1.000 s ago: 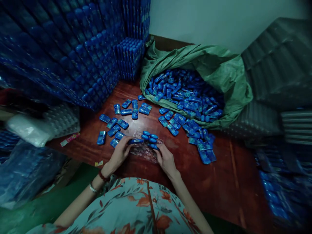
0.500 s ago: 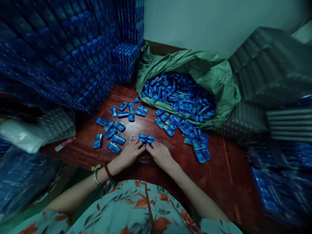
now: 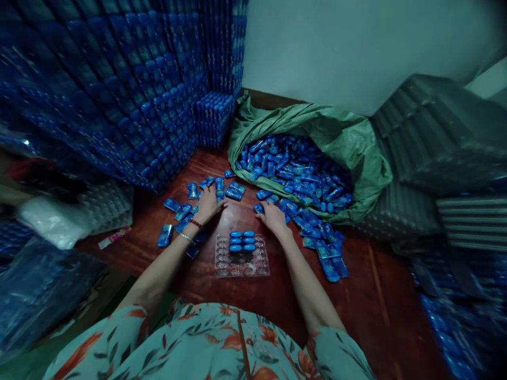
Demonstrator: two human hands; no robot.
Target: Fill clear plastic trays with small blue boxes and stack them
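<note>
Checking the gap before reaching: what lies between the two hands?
Head view: bare red wooden table between left hand and right hand; the clear tray sits nearer the person.

The surface (image 3: 368, 295) is red-brown wood, polished to a low sheen with visible grain. The tray (image 3: 242, 263) near the person is thin clear plastic, glossy and dimpled. The blue packets (image 3: 242, 241) seated in it look like shiny plastic, as do the loose ones (image 3: 233, 191) farther off. The green sack (image 3: 356, 142) at the far right is crinkled, matt woven cloth.
</note>
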